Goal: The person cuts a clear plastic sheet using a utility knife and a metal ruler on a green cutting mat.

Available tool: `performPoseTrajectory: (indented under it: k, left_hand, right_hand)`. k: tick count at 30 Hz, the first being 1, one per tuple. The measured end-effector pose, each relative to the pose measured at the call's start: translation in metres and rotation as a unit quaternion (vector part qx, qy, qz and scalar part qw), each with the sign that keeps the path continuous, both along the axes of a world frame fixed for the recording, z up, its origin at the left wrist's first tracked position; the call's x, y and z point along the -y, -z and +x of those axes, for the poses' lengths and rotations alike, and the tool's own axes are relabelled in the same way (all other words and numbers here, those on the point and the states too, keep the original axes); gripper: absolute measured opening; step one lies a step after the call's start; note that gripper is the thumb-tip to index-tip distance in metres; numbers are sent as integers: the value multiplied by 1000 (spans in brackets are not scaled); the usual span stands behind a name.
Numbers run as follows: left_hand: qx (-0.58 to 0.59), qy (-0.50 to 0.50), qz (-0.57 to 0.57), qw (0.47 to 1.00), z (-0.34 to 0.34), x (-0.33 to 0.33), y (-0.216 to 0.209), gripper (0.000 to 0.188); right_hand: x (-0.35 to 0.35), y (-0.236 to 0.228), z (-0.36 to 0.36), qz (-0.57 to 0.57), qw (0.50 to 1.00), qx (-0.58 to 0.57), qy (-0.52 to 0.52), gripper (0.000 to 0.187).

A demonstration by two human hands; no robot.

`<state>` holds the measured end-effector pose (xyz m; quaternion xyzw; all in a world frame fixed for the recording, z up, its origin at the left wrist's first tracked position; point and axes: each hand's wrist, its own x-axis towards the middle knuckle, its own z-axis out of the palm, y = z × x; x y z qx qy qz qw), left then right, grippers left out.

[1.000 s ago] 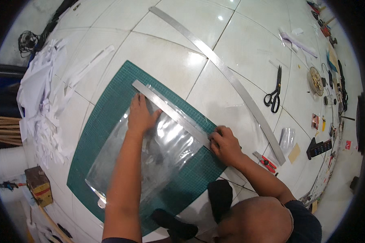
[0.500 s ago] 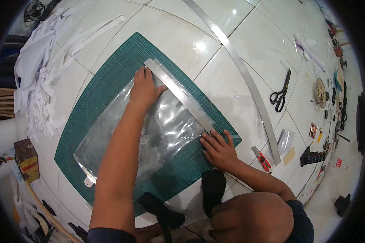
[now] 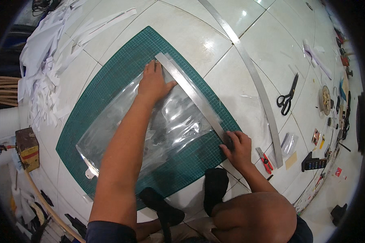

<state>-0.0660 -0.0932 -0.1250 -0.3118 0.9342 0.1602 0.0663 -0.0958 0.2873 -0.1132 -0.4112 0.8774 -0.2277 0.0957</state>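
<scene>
A clear plastic sheet [image 3: 178, 119], wrinkled and shiny, lies on a green cutting mat [image 3: 94, 95]. Along the sheet's far right edge runs a steel ruler [image 3: 190, 92], with a narrow strip of plastic showing beyond it. My left hand [image 3: 153, 84] rests flat on the sheet beside the ruler's upper end, fingers stretched out and thumb spread toward the metal. At the ruler's lower end, near the mat's right corner, my right hand [image 3: 240, 150] has its thumb on one side and its fingers on the other, around that end.
Right of the mat lie a long metal strip [image 3: 253, 73], black scissors [image 3: 287, 97], a red utility knife [image 3: 265, 161] and a clear plastic roll [image 3: 289, 144]. White paper scraps [image 3: 44, 81] heap at the left. My socked feet [image 3: 215, 188] are at the mat's near edge.
My right hand has slid toward the mat's right corner, from lying on the ruler to around its end. My left hand stays put on the sheet. The whole view has shifted slightly.
</scene>
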Motion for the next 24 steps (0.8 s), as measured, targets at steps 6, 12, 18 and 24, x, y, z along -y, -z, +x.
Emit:
performPoseTrajectory:
  k: [6,12,18,24]
  left_hand:
    - [-21,-4,22,1000,6,3,-2,95]
    - [-17,-2,8,1000,3,0,-5,96]
    - [-6,1,23,1000,4,4,-11,108]
    - [26,-5,-15,1000,0,-3,-15,111]
  right_hand:
    - [-10,7,2,19,1000,2,-3,42]
    - [14,8,-3,-5,1000,20,-12,38]
    - [23,11,-3,-26,999,34,0,37]
    - [36,3,-8,-26,999,29,6,37]
